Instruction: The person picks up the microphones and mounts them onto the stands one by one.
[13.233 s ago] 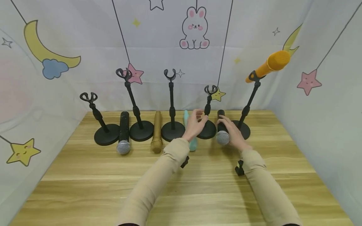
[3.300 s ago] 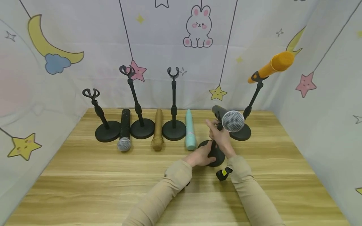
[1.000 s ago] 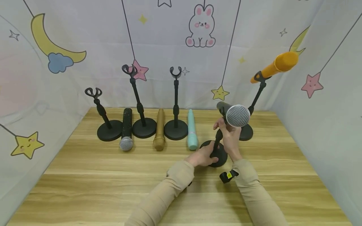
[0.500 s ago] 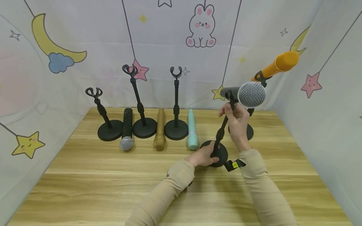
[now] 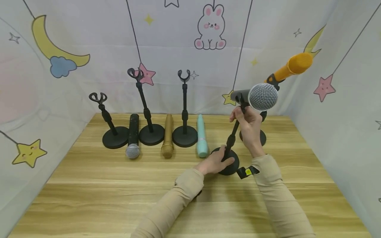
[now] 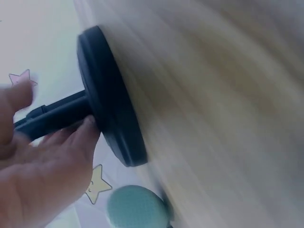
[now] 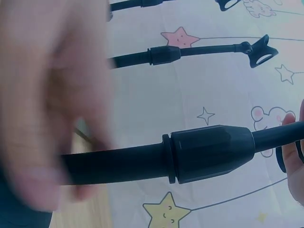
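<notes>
A black microphone with a silver mesh head [image 5: 263, 97] sits tilted in the clip of a black microphone stand [image 5: 231, 140]. My right hand [image 5: 249, 127] pinches this stand's upper pole just below the clip. Low on the same stand, my left hand [image 5: 215, 162] is around the foot of the pole, over the round base [image 6: 111, 97]. In the left wrist view its fingers [image 6: 78, 137] touch the pole by the base while the thumb stands apart from it. The pole's thick collar [image 7: 211, 153] fills the middle of the right wrist view, with the left hand blurred beside it.
Behind on the right, an orange microphone [image 5: 293, 66] rests in another stand. Three stands with vacant clips, such as the middle one [image 5: 185, 117], line the back left. Between them lie a black microphone [image 5: 134, 135], a gold one [image 5: 168, 135] and a turquoise one [image 5: 201, 137].
Since the first frame, the stand has come forward and the black microphone is in its clip. Over the last second my right hand rose, lengthening the pole; my left thumb has lifted from the base.
</notes>
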